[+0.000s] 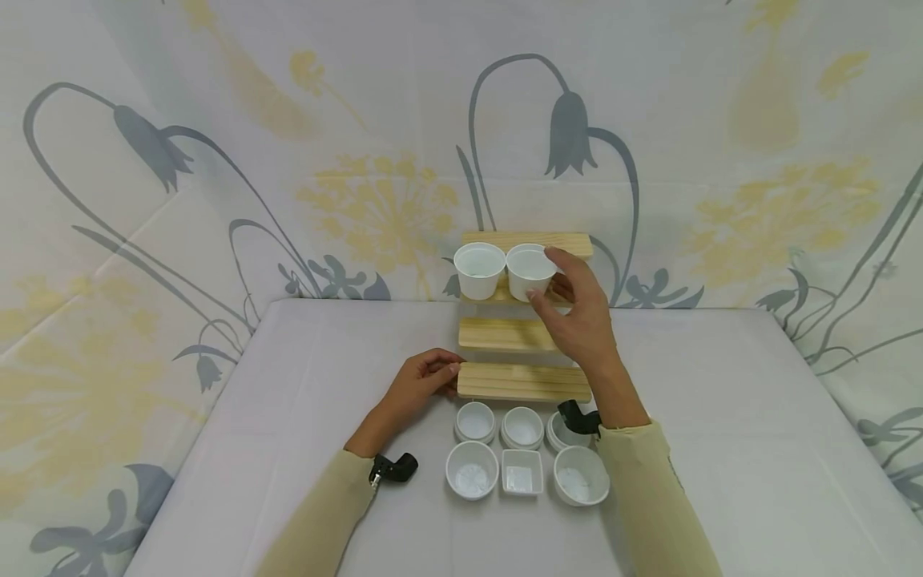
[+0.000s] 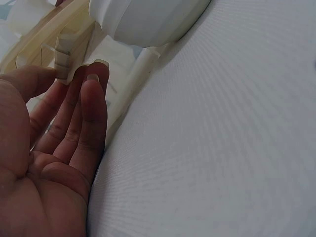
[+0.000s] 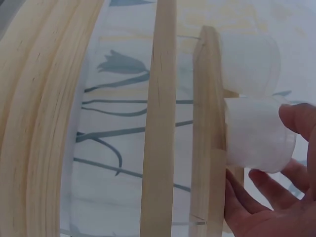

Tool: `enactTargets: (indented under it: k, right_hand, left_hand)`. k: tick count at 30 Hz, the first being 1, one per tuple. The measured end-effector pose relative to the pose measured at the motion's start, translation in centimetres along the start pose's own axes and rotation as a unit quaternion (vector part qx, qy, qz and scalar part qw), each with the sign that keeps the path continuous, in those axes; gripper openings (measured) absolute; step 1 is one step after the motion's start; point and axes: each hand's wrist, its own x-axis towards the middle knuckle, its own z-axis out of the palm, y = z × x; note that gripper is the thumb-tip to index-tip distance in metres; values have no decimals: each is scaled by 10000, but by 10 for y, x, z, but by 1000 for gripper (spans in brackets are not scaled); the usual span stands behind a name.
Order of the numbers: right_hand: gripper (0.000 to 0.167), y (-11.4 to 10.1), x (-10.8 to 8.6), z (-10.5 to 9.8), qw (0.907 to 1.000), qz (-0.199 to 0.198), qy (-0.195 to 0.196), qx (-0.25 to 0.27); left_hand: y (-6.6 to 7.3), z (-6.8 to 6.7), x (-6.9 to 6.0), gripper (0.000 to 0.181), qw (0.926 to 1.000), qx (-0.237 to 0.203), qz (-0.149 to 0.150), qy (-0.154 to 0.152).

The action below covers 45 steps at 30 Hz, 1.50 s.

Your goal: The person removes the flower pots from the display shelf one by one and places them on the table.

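Note:
A tiered wooden rack (image 1: 522, 383) stands at the back of the table. Two white plastic cups sit side by side on one of its upper slats. My right hand (image 1: 581, 316) holds the right-hand cup (image 1: 525, 276), thumb at the near side and index finger on the rim; in the right wrist view this cup (image 3: 256, 133) rests against the slat. Left of it is the other cup (image 1: 479, 276), untouched. My left hand (image 1: 425, 377) grips the left end of the lowest slat, thumb and fingertips meeting at the slat's end (image 2: 64, 57) in the left wrist view.
Before the rack are small round white bowls (image 1: 475, 420), one partly hidden by the right wrist camera (image 1: 577, 417). Nearer stand a round bowl (image 1: 472, 470), a square dish (image 1: 522, 473) and another round bowl (image 1: 581, 476). A patterned cloth (image 1: 389, 120) hangs behind.

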Motion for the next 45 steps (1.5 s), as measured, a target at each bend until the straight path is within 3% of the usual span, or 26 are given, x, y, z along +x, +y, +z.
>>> enactTargets:
  k: [12,21,30,45]
  right_hand:
    - [57,0,-2,-3,9995,90,298,85]
    - [61,-3,-3,-6,9983,256,502,128]
    - [64,-12,-6,-12,9969,389,673,-127]
    - [67,-20,-20,-15,9977,348,497,-296]
  left_hand:
    - [0,3,1,25,10000,31,-14,10]
    - [2,3,1,25,10000,15,2,0]
    - [2,3,0,26,10000,-13,-58,-12]
    - [-1,-1,0,27,10000,-49,-27,-48]
